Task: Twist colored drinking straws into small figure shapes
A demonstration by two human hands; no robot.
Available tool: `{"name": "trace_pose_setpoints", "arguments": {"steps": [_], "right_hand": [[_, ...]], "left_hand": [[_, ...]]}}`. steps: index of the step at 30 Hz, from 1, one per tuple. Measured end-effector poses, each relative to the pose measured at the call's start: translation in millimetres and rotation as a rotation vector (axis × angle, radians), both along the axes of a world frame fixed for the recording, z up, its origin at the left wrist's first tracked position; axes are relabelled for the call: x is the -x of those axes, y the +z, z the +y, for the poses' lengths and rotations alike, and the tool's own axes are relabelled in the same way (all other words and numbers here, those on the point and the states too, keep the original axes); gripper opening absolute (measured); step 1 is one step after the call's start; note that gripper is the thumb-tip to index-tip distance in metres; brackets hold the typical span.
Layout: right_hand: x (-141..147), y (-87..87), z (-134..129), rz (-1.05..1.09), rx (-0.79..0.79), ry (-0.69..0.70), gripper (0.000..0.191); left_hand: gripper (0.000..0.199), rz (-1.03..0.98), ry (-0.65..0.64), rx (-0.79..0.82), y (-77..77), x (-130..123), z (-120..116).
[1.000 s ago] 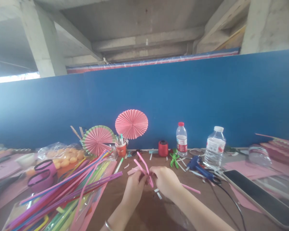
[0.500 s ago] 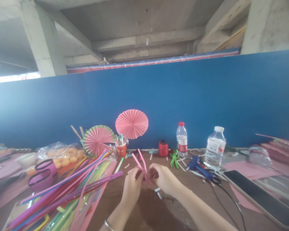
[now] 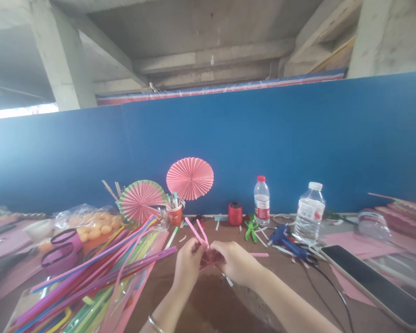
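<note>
Both hands meet over the brown table (image 3: 208, 310), low in the middle of the head view. Pink pipe cleaners (image 3: 195, 231) are pinched in my left hand (image 3: 189, 263), two ends pointing up and away from it. My right hand (image 3: 236, 261) is closed on the same pink bundle, close beside the left fingertips. Another pink end (image 3: 259, 255) sticks out to the right beyond the right hand. The crossing of the strands between the fingers is partly hidden and slightly blurred.
Colourful pipe cleaners (image 3: 79, 277) lie at the left, near orange balls (image 3: 99, 222) in a bag. Pink paper fans (image 3: 190, 179) stand behind. A red jar (image 3: 235, 214), two bottles (image 3: 310, 215), a blue glue gun (image 3: 289, 243) and a phone (image 3: 374, 282) are at the right.
The upright pink ends have shifted slightly left and lean more leftward. My right hand has moved a little down, and a pink end now shows to its right.
</note>
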State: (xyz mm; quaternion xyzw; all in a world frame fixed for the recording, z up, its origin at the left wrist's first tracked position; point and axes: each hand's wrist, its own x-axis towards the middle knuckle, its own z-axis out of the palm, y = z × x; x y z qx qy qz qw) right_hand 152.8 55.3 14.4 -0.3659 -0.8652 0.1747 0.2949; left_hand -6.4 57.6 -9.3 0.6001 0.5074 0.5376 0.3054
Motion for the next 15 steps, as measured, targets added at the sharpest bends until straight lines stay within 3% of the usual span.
{"name": "trace_pose_setpoints", "arguments": {"steps": [3,8,15], "right_hand": [[2,3.1,-4,-0.035,-0.117,-0.061,0.020],[13,1.9,-12,0.008,-0.318,-0.299,0.038],[25,-15.9,-11,0.072,-0.337,-0.478,0.041]], "left_hand": [[0.024,-0.129,0.019,0.041,-2.5,1,2],[0.026,-0.466,0.017,0.121,-5.6,-2,5],[0.022,-0.720,-0.141,0.155,8.0,-14,-8]]}}
